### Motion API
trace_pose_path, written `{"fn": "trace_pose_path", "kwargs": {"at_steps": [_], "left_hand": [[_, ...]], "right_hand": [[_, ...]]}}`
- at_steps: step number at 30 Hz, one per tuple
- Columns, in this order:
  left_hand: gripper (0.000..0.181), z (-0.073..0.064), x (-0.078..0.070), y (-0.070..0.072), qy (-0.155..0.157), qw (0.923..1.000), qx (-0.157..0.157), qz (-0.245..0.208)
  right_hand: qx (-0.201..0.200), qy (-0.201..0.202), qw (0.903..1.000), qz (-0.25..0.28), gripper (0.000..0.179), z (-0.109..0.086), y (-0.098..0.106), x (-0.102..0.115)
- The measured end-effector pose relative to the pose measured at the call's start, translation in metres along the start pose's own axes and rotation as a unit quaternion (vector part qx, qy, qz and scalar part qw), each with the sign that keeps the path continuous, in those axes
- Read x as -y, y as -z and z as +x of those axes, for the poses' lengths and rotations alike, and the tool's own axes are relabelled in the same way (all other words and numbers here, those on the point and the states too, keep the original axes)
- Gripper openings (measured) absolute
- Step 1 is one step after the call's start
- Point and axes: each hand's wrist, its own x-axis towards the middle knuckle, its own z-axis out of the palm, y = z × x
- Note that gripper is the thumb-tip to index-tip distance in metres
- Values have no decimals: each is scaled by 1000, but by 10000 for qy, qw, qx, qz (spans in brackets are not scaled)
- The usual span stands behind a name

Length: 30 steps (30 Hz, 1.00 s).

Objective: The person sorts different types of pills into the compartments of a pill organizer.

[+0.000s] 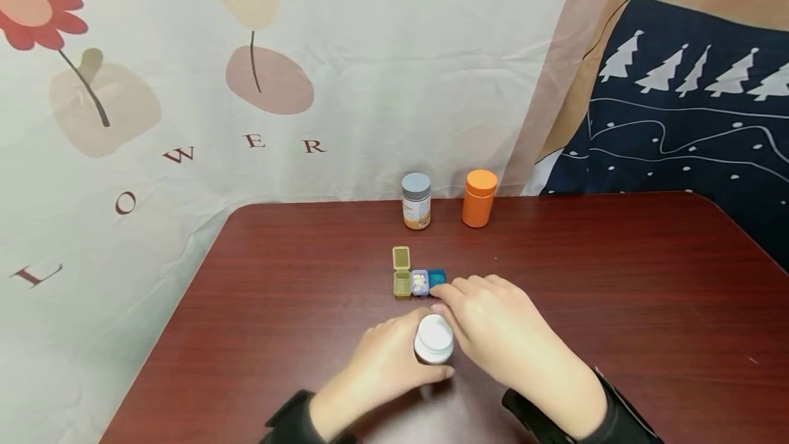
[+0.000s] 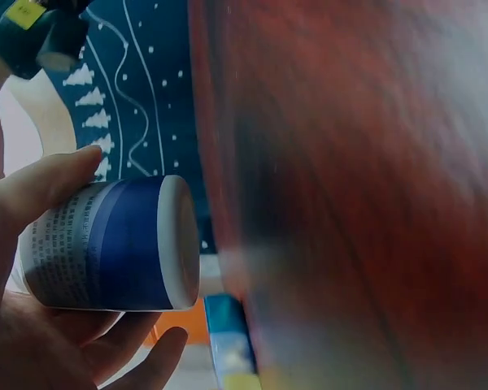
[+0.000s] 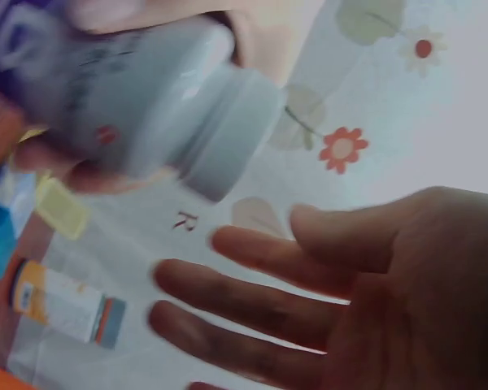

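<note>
My left hand point(image 1: 387, 356) grips a white pill bottle point(image 1: 434, 338) with its white cap on. The left wrist view shows the bottle's blue label band point(image 2: 130, 244) and its base, held above the table. Beside the bottle is my right hand point(image 1: 493, 314), fingers loosely extended and holding nothing; in the right wrist view a gap separates them from the cap point(image 3: 232, 138). Just beyond the hands lies a small pill organizer: a yellow compartment point(image 1: 402, 284) with its lid up, a purple one point(image 1: 420, 282) with pale pills inside, and a blue one point(image 1: 437, 277) partly behind the right fingers.
At the back of the brown table point(image 1: 296, 259) stand a grey-capped bottle point(image 1: 416, 205) and an orange bottle point(image 1: 478, 203). A pale flower-print cloth point(image 1: 394, 74) hangs behind, with a dark tree-print cloth point(image 1: 684, 129) at right.
</note>
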Motion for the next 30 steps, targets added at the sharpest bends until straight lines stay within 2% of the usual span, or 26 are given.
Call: {"fn": "trace_pose_path", "kwargs": {"at_steps": [3, 7, 11, 14, 16, 21, 24, 28, 30], "left_hand": [[75, 3, -3, -7, 60, 9999, 97, 71], [71, 12, -2, -10, 165, 9997, 151, -135], [62, 23, 0, -10, 298, 9988, 243, -313], [63, 29, 5, -12, 350, 9974, 393, -484], [68, 31, 10, -13, 313, 9962, 509, -630], [77, 35, 19, -13, -3, 9921, 757, -996], [79, 36, 21, -11, -121, 9862, 903, -1381], [83, 34, 21, -7, -94, 9693, 1087, -2206], [82, 33, 21, -5, 11, 9675, 1012, -2318]], "right_hand": [[308, 11, 9993, 195, 13, -3, 0, 3], [619, 61, 9971, 447, 21, -5, -3, 3], [641, 89, 9965, 531, 30, -4, -7, 1], [608, 65, 9960, 649, 36, -2, -10, -1], [628, 15, 9951, 759, 39, 1, -13, -2], [706, -117, 9926, 979, 43, 6, -18, -5], [788, -109, 9913, 1052, 43, 7, -19, -6], [662, 89, 9930, 976, 41, 8, -20, -6], [586, 151, 9940, 907, 41, 9, -19, -7]]}}
